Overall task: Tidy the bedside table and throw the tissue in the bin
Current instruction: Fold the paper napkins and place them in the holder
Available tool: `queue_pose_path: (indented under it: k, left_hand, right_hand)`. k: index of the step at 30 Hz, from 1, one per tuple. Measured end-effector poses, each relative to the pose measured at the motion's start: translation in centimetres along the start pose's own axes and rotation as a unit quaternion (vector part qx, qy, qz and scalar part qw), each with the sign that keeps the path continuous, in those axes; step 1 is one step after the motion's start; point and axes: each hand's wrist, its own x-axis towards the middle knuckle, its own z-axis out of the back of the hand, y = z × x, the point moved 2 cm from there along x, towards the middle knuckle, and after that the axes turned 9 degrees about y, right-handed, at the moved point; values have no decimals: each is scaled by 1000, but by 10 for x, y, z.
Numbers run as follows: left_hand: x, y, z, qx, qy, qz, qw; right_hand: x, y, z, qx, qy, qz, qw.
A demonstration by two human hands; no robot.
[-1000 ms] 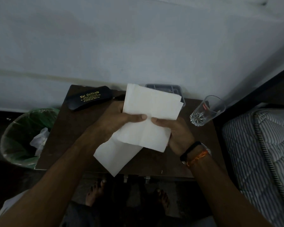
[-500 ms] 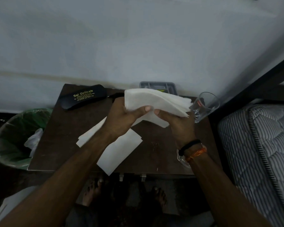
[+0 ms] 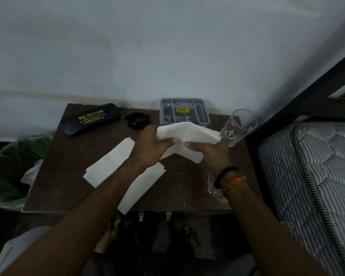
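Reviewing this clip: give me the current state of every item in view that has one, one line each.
Left hand: grip on the tissue.
Right hand: grip on the tissue.
Tissue: half folded, held above the table.
Flat tissues: lying on the table.
Spectacle case: closed.
Drinking glass: upright, empty.
Bin: open, green liner.

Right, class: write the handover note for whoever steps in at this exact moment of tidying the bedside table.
Left hand and right hand both grip the white folded tissue, held above the dark brown wooden bedside table.
Two more flat white tissue pieces lie on the table under the left forearm.
The green-lined bin stands left of the table.
Black spectacle case, grey plastic tray and clear drinking glass sit along the back.
Done: tissue picked up. Left: bin the tissue, deal with the loose pieces, tidy the rest.
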Motion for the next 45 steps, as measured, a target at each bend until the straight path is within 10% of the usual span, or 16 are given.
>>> queue_pose_path:
  k: [24, 45]
  left_hand:
    - [5, 6, 0, -40, 19, 40, 998]
    - [0, -12, 19, -150, 78, 20, 985]
  right_hand:
    - [1, -10, -8, 27, -1, -32, 999]
    - [0, 23, 0, 85, 150, -89, 981]
